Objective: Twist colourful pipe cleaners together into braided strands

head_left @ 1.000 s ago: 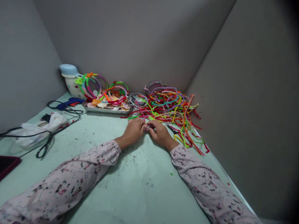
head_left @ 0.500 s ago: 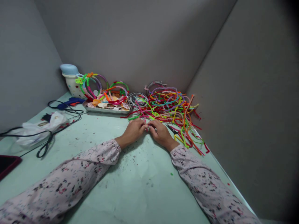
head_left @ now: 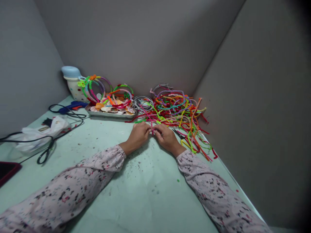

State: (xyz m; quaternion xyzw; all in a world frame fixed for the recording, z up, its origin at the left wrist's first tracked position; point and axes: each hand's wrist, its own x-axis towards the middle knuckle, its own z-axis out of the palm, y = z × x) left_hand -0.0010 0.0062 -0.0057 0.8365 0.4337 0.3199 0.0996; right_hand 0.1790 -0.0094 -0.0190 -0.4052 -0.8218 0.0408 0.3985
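Observation:
Between my fingertips is a pink pipe cleaner (head_left: 152, 127), standing up a little above and below the pinch. My left hand (head_left: 139, 136) grips it from the left with thumb and fingers pressed together. From the other side, my right hand (head_left: 167, 138) pinches it too. The fingertips of both hands nearly meet, and part of the pipe cleaner is hidden by them. Just beyond the hands lies a tangled heap of colourful pipe cleaners (head_left: 173, 105). Scissors (head_left: 181, 137) with dark blades rest to the right of my right hand, partly under the strands.
A metal tray (head_left: 110, 115) of shells and fuzzy coloured rings stands at the back. Beside it are coiled grey wire (head_left: 143, 103) and a white pot with a blue lid (head_left: 73, 84). Leftward lie a black cable (head_left: 51, 145), a plastic bag (head_left: 41, 134) and a dark red-edged device (head_left: 8, 173).
More of the pink pipe cleaner shows between my fingertips, which have shifted slightly around it. Both hands stay in nearly the same place.

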